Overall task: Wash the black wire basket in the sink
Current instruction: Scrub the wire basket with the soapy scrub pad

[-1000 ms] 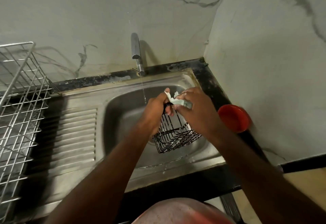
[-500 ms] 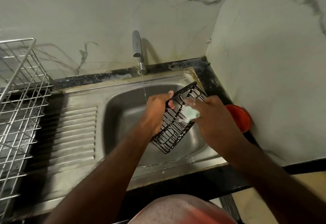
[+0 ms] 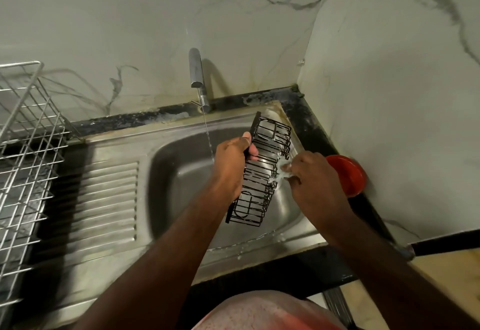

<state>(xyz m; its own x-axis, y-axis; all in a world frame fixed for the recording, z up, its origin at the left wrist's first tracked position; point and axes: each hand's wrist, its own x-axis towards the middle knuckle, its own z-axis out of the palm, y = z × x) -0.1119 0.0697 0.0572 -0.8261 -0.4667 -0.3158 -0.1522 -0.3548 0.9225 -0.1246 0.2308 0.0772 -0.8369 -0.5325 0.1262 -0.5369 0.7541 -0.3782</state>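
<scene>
The black wire basket (image 3: 262, 171) is held tilted on its long side over the steel sink (image 3: 181, 174). My left hand (image 3: 231, 166) grips its left rim, thumb over the frame. My right hand (image 3: 311, 176) pinches a pale soapy scrubber (image 3: 284, 170) against the basket's right side. A thin stream of water falls from the tap (image 3: 197, 78) just left of my left hand.
A red bowl (image 3: 348, 174) sits on the black counter at the right, next to the wall. A steel wire dish rack (image 3: 23, 153) stands at the left beside the ribbed drainboard (image 3: 104, 200). Marble walls close the back and right.
The basket has been turned from hanging low to lying on its side, stretched toward the back corner. My right hand moved the scrubber from the top rim down to the basket's right side.
</scene>
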